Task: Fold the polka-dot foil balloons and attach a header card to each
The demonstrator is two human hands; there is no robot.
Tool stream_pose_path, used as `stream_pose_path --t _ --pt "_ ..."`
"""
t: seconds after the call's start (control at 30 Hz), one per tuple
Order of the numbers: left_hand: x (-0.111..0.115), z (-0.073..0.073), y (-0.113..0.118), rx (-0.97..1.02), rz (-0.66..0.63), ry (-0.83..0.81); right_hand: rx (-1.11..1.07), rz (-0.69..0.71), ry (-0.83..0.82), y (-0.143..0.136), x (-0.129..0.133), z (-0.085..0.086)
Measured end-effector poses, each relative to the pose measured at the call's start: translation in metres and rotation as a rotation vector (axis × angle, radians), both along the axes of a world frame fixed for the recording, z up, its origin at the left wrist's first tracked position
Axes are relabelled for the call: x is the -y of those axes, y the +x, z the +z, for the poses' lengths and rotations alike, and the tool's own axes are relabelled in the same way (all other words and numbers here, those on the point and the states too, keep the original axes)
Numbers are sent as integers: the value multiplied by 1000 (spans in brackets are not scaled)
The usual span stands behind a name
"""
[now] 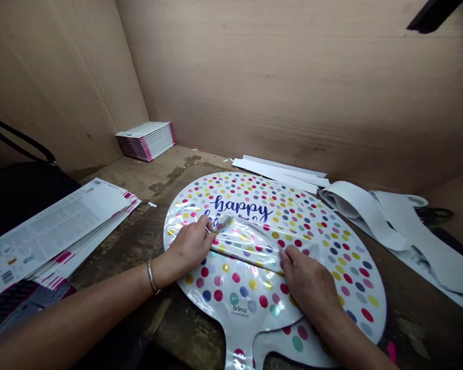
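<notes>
A flat white foil balloon with coloured dots and "happy" lettering lies on the table, its tail toward me. Beneath it and to the right shows a second dotted balloon. My left hand pinches the left end of a raised fold of foil across the top balloon. The right end of that fold is gripped between the thumb and fingers of my right hand. The fold covers part of the lettering below "happy". A bangle circles my left wrist.
A stack of printed cards stands in the back left corner. More printed cards lie at the left by a black bag. White paper strips and a curled white roll lie along the right, near dark scissor handles. Wooden walls enclose the table.
</notes>
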State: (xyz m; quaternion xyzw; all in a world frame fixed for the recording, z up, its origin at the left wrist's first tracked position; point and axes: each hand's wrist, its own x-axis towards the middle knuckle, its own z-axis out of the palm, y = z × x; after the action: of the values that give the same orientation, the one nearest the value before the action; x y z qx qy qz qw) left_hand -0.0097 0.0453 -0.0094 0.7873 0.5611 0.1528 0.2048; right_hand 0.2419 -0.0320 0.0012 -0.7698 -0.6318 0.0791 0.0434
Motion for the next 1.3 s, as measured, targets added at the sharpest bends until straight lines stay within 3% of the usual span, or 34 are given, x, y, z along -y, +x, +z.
stream_pose_path --t 0.13,0.23,0.33,0.43,0.53,0.63,0.73,0.8,0.87,0.97,1.03,1.1,1.13,1.2,1.3 --pt "1 1 1 -42 -61 51 41 6 -40 2 -5 1" --pt "-1 4 3 -208 -163 122 45 0 -64 2 -8 2" --pt "-6 12 8 -388 -214 123 27 17 -67 1 -9 3" --pt "-12 22 21 -413 -206 192 50 45 -57 0 -9 3" --pt "-14 20 37 -320 -432 301 112 55 -65 2 -8 5" --pt "-15 5 47 -259 -618 219 210 97 19 -3 -6 8" --pt "-16 -9 48 -271 -603 175 239 311 193 -17 0 8" --pt "-16 -12 47 -283 -599 173 141 518 147 -25 6 2" --pt "-16 -11 46 -294 -584 153 55 612 20 -20 15 -7" --pt "-15 -8 46 -292 -560 113 93 416 -38 18 30 -17" --pt "-16 -8 47 -283 -560 98 169 224 56 51 35 -15" --pt "-16 -8 47 -279 -559 95 183 146 243 73 30 -6" --pt "-15 -7 48 -281 -559 97 148 156 329 75 23 0" --pt "-14 -6 49 -293 -559 101 22 228 350 65 -1 11" --pt "-12 -3 49 -311 -574 111 -185 279 111 30 -52 21"
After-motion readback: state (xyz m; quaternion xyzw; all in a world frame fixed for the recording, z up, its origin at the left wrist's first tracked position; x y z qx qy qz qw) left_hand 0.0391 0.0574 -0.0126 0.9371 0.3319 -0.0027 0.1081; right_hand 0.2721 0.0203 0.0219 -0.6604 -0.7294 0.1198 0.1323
